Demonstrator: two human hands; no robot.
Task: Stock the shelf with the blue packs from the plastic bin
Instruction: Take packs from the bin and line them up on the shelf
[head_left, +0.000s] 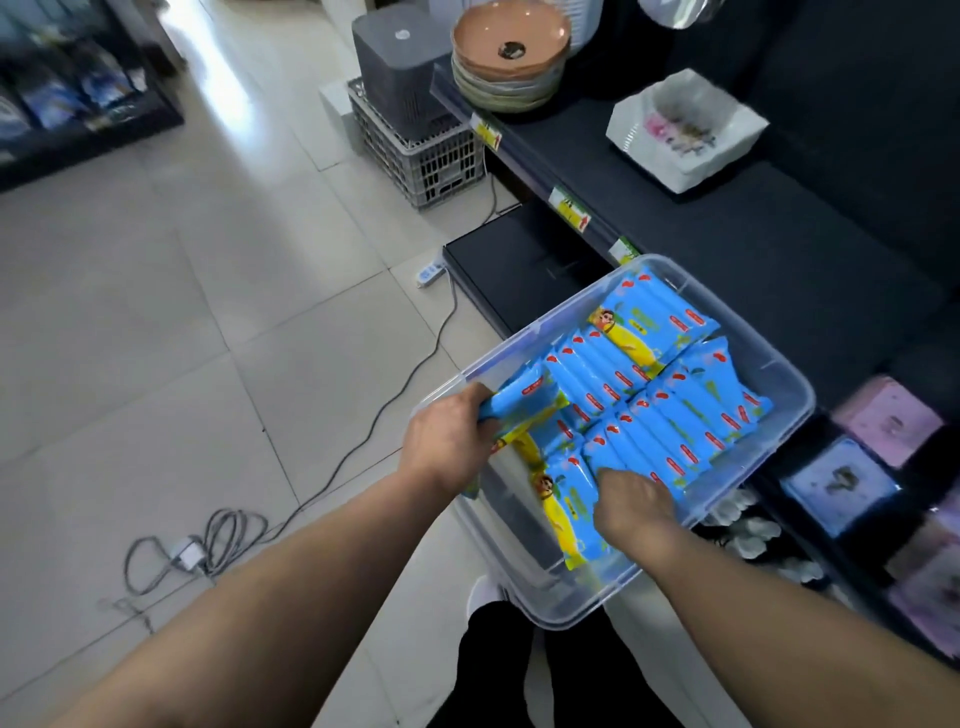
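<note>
Plastic bin (524, 335): set at an angle against the front edge of the dark shelf (779, 260), probably so that packs can be passed across with little reach. What bears it underneath is not shown.
Blue packs (675, 415): stood on edge in close rows inside the bin, which is mostly full. None is seen on the shelf yet, so the stocking is judged to be at an early stage.
Left hand (447, 441): closed round the end pack (524, 397) at the bin's near-left side. That pack is tilted up out of its row, apparently to be drawn out.
Right hand (634, 506): laid knuckles-up on the nearer row, its fingertips buried among the packs. Whether a pack is pinched cannot be told. The row is perhaps being steadied while its neighbour is pulled.
Pack print: a cartoon figure on a yellow band and small red patches are made out. The lettering is too small to be read.
Price tags (569, 208): fixed along the shelf lip, yellow-green with a red arrow. No figures are legible.
</note>
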